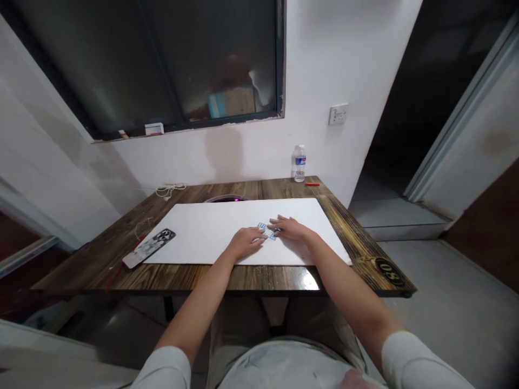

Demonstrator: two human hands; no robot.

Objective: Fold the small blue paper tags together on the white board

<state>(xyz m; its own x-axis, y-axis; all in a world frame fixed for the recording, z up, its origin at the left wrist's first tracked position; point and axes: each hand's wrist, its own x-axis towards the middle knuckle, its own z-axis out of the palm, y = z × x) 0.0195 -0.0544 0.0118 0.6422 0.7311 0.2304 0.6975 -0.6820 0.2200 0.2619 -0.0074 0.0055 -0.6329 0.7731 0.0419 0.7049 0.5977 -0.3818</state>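
A small blue-and-white patterned paper (267, 229) lies on a large white sheet (211, 229) spread over the wooden table (170, 273). My left hand (246, 240) rests palm down on the sheet, fingers stretched flat, fingertips touching the paper's left edge. My right hand (290, 227) lies flat too, its fingers pressing on the paper's right side. Most of the paper is hidden between the two hands.
A phone (149, 247) lies at the white sheet's left corner. A water bottle (299, 162) and a red pen (312, 184) sit at the table's far right, a white cord (170, 189) at the far left. A doorway opens to the right.
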